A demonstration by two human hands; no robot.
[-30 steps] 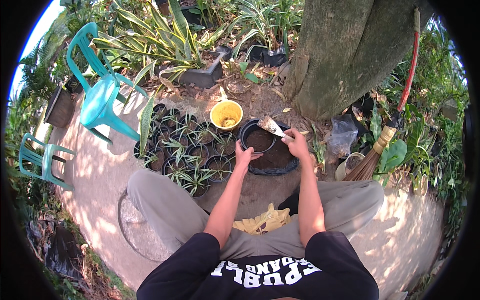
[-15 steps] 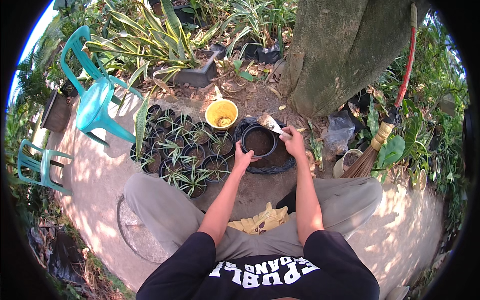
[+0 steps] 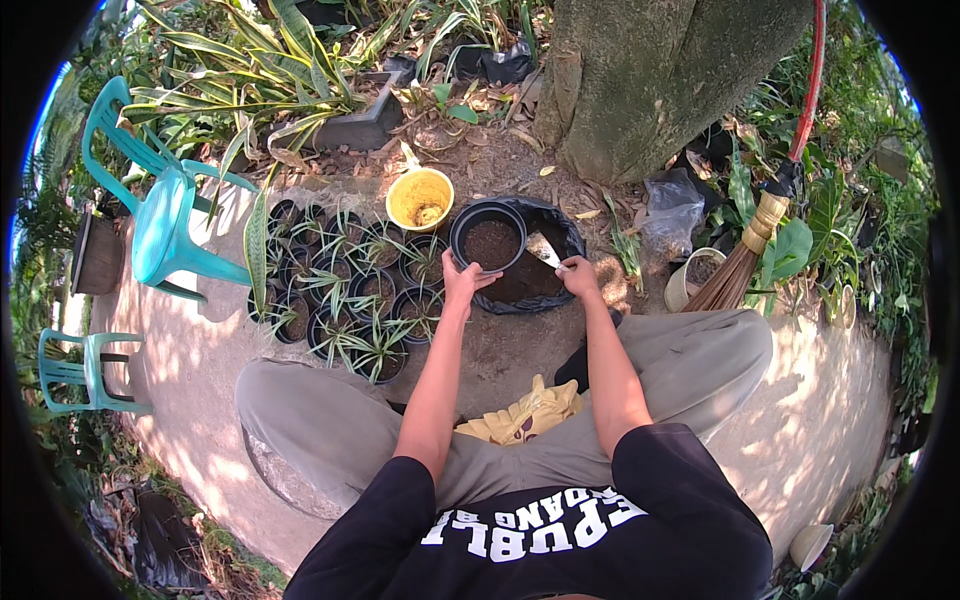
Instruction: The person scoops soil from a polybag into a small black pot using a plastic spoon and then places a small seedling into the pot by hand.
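My left hand (image 3: 464,279) grips the near rim of a small black pot (image 3: 488,236) part filled with dark soil. My right hand (image 3: 579,276) holds a small trowel (image 3: 543,250) whose pale blade points at the pot's right side. Both are held over a black bag of soil (image 3: 545,275) that lies on the ground in front of me. I sit with legs spread, a yellow cloth (image 3: 528,413) in my lap.
Several black pots with young spiky plants (image 3: 345,285) stand to the left. A yellow bucket (image 3: 420,198) sits beyond them. Teal plastic chairs (image 3: 160,215) are at far left, a tree trunk (image 3: 650,80) and a broom (image 3: 755,235) at right.
The pot has come up slightly off the soil bag and looks fuller. The trowel blade has dropped from above the rim to the pot's right side.
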